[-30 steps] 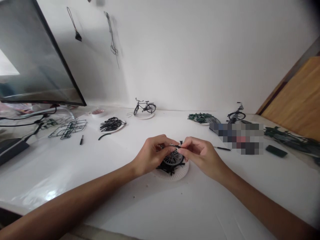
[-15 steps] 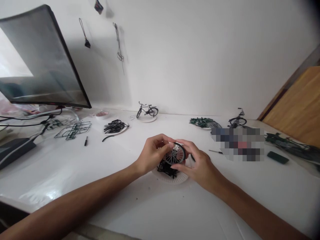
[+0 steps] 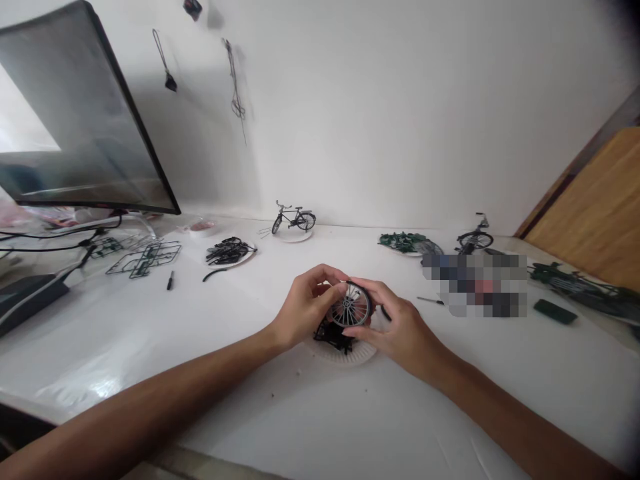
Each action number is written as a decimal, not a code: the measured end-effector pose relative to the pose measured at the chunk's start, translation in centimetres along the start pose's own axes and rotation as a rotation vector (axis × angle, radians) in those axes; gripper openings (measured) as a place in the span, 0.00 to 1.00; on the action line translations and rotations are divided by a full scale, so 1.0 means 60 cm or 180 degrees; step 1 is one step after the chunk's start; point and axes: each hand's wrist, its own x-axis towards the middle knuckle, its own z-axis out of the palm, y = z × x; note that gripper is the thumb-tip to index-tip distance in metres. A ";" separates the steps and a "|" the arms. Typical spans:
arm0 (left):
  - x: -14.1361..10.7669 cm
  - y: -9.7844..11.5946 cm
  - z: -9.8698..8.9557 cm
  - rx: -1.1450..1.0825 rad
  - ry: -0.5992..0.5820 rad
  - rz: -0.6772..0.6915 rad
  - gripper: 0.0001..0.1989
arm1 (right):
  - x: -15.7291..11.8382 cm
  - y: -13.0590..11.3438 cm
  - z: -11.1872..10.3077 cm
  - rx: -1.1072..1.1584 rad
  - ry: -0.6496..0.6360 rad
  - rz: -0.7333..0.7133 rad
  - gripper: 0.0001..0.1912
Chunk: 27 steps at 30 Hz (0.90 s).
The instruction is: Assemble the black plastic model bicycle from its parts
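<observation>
A small spoked model bicycle wheel (image 3: pixel 351 308) with a dark tyre is held up between both hands. My left hand (image 3: pixel 309 303) pinches its upper left rim between thumb and fingers. On the other side my right hand (image 3: pixel 395 323) grips the rim, thumb low and fingers along the top right. Just below the wheel, black model parts (image 3: pixel 334 335) lie on a white paper plate (image 3: pixel 345 358). Part of a black curved piece (image 3: pixel 385 313) shows behind my right hand. The fingertips behind the wheel are partly hidden.
A model bicycle (image 3: pixel 294 219) stands at the back; another (image 3: pixel 475 237) is farther right. Plates hold black parts (image 3: pixel 230 252) and green parts (image 3: pixel 404 242). Left are green sprue frames (image 3: pixel 145 259), a screwdriver (image 3: pixel 171 281) and a monitor (image 3: pixel 85 113). A dark green block (image 3: pixel 555 311) lies right.
The view has shifted slightly. Both hands keep their grip on the wheel, and its spokes look a little turned; otherwise little differs.
</observation>
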 end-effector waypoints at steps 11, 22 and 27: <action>0.004 0.001 -0.005 0.0162 -0.0195 0.0087 0.10 | -0.002 0.005 0.000 -0.0105 0.0024 -0.0092 0.35; 0.011 -0.006 -0.014 0.0234 0.0043 0.0304 0.16 | 0.001 0.000 -0.001 -0.0208 0.0409 -0.0214 0.29; 0.008 -0.011 -0.007 0.0133 -0.0009 0.0284 0.13 | 0.002 0.002 0.003 -0.0320 0.0443 -0.0156 0.33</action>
